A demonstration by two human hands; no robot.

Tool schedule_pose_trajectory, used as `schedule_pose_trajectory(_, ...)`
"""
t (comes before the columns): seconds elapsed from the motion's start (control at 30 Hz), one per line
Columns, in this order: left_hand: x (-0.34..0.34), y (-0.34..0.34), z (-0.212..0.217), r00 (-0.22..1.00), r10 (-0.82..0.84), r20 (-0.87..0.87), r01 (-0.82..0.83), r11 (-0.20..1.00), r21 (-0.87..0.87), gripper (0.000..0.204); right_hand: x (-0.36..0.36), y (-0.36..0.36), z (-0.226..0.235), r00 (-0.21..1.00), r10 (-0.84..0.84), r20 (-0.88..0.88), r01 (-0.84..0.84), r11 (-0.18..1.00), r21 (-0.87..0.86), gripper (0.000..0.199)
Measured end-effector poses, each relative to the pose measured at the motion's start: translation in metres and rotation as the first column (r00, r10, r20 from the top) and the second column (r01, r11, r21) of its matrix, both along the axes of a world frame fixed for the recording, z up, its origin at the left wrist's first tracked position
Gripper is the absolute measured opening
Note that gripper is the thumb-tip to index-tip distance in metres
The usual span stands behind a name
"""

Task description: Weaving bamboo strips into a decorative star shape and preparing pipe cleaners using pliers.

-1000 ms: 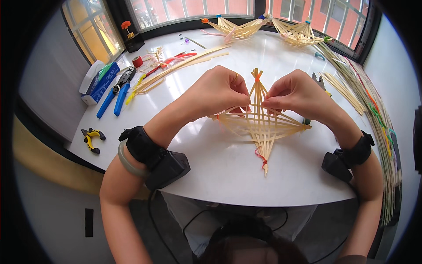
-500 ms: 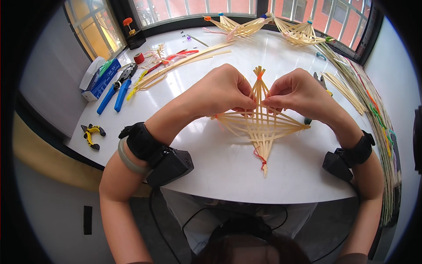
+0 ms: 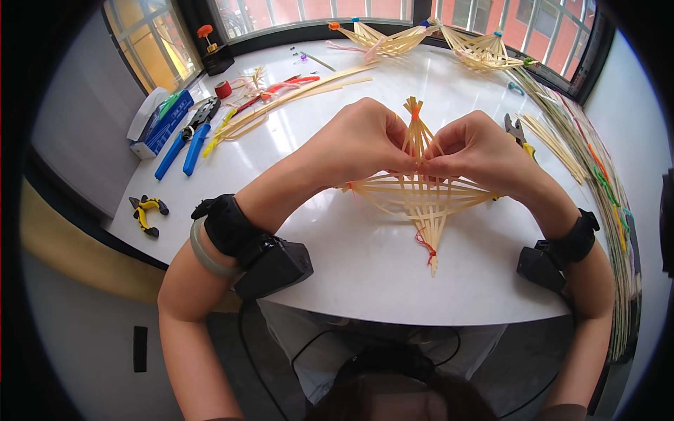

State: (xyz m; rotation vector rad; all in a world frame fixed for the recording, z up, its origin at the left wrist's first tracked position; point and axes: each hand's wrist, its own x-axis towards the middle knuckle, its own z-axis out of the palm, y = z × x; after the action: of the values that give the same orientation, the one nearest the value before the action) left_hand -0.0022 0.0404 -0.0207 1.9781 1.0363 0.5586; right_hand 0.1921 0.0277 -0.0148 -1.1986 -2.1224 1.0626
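A four-pointed weave of pale bamboo strips [image 3: 430, 200] is held slightly tilted over the white table. Orange ties bind its far and left points, and a red tie binds the near one. My left hand [image 3: 372, 144] pinches the strips left of the far point, thumb and fingers closed. From the other side my right hand [image 3: 467, 151] pinches the same strips, its thumb close to the left thumb. My fingers partly cover the weave where the far point meets the crossed middle.
Blue-handled pliers [image 3: 188, 144], yellow-black pliers [image 3: 149, 214] and a tissue box [image 3: 161, 126] stand at left. Loose strips [image 3: 309, 90] lie behind my left hand. Cutting pliers [image 3: 518, 133] and long stalks [image 3: 597, 168] are at right. Two woven pieces [image 3: 393, 43] rest by the window.
Both hands have drawn together at the base of the far point, bunching its strips. The weave has tilted, its near point shifting slightly right and its far tip slightly away.
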Motion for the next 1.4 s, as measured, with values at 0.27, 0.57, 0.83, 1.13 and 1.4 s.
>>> schedule_pose_trajectory(0.27, -0.001, -0.002, 0.003, 1.0, 0.018, 0.001, -0.018, 0.999, -0.033, 0.019, 0.001, -0.001, 0.004, 1.0, 0.02, -0.002, -0.02, 0.998, -0.059, 0.016)
schedule_pose_trajectory(0.57, -0.004, -0.003, 0.002, 0.996, 0.085, -0.006, -0.084, 0.993, 0.08, 0.018, 0.001, 0.001, 0.002, 0.998, 0.006, -0.069, -0.011, 0.997, -0.072, 0.013)
schedule_pose_trajectory(0.83, -0.005, -0.004, 0.007, 0.983, 0.058, -0.173, -0.034, 0.99, 0.138, 0.017, -0.005, -0.003, 0.0, 0.995, 0.024, -0.101, -0.03, 0.997, -0.066, 0.012)
schedule_pose_trajectory(1.13, -0.005, -0.005, 0.015, 0.981, 0.039, -0.189, -0.01, 0.988, 0.155, 0.023, -0.002, -0.002, 0.006, 0.993, 0.052, -0.108, -0.058, 0.997, -0.053, 0.013)
schedule_pose_trajectory(1.4, -0.015, 0.003, 0.014, 0.784, 0.32, 0.532, -0.317, 0.943, -0.099, 0.101, 0.024, 0.012, 0.022, 0.956, -0.178, -0.235, 0.234, 0.944, 0.235, 0.012)
